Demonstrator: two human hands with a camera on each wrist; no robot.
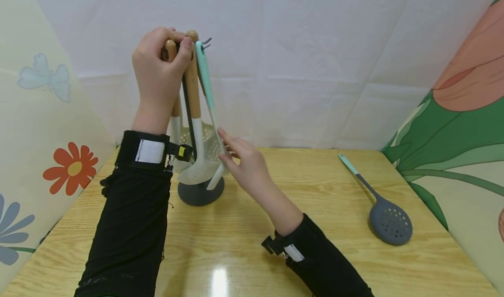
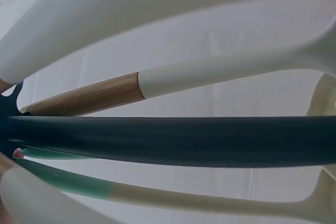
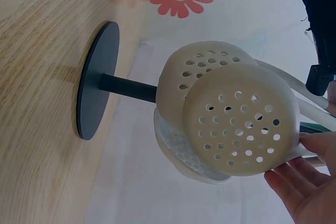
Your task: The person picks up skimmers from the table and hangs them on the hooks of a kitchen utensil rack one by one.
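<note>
A dark utensil stand (image 1: 201, 193) holds several hanging cream utensils with wooden handles (image 1: 192, 82) and one with a teal handle (image 1: 205, 71). My left hand (image 1: 175, 47) grips the tops of the wooden handles at the head of the stand. My right hand (image 1: 227, 150) reaches in lower down, its straight fingers touching the teal-handled utensil's white shaft. The left wrist view shows a wooden handle (image 2: 89, 100), the dark pole (image 2: 173, 141) and the teal handle (image 2: 68, 183) up close. In the right wrist view, perforated cream skimmers (image 3: 241, 127) hang before the stand base (image 3: 97, 80), with my right fingers (image 3: 302, 182) beside them.
A grey skimmer with a teal-tipped handle (image 1: 387, 221) lies on the wooden table (image 1: 307, 187) at the right. Flower-patterned walls close in the left and right sides, and a white sheet hangs at the back.
</note>
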